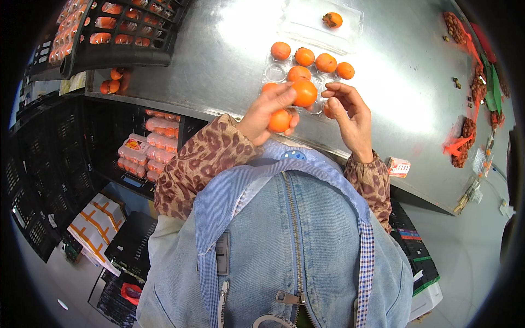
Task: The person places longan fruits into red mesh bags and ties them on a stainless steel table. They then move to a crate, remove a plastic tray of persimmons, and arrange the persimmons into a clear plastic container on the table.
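My left hand (256, 119) is closed around two orange persimmons. The upper persimmon (304, 93) sits at the thumb and fingertips, and the lower persimmon (280, 121) rests in the curled fingers. Just to the right, my right hand (355, 123) has its fingers bent and apart, with nothing gripped between them. Beneath both hands lies a clear plastic tray (275, 72) with round hollows. Several persimmons (326, 63) are in its far rows. Another persimmon (328, 111) shows partly behind my right fingers. My hands hide much of the tray's near side.
A clear container (306, 33) with one persimmon (332, 20) is farther back on the metal table (219, 60). A black crate (117, 52) of packed fruit stands at left. Red net bags (465, 139) lie at right, and a small box (398, 167) sits by the near edge.
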The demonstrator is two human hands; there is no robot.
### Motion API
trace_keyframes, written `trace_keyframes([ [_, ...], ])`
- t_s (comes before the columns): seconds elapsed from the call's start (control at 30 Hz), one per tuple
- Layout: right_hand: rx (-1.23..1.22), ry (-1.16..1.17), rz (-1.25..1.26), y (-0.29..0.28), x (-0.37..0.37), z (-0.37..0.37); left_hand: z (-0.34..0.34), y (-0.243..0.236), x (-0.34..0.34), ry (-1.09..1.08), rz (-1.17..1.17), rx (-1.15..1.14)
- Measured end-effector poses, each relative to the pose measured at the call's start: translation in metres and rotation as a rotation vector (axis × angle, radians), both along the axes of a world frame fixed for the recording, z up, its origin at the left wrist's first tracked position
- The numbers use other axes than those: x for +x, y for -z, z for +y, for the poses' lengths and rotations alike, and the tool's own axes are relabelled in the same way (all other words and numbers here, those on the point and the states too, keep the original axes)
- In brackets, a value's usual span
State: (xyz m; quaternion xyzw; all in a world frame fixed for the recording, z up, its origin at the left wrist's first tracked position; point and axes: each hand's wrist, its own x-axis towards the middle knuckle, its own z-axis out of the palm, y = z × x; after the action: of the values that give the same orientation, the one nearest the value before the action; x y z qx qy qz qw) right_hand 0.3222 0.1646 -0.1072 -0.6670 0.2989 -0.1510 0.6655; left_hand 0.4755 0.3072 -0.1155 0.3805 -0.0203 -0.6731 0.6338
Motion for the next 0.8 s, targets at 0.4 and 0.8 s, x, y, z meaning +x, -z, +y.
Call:
trace_keyframes([
  [0.4,0.092,-0.074,0.045,0.003,0.006,0.004,-0.004,0.011,-0.011,-0.149,-0.738,-0.131],
  [0.8,0.039,-0.11,0.113,0.005,0.011,0.008,-0.004,0.008,-0.012,-0.021,-0.596,-0.073],
])
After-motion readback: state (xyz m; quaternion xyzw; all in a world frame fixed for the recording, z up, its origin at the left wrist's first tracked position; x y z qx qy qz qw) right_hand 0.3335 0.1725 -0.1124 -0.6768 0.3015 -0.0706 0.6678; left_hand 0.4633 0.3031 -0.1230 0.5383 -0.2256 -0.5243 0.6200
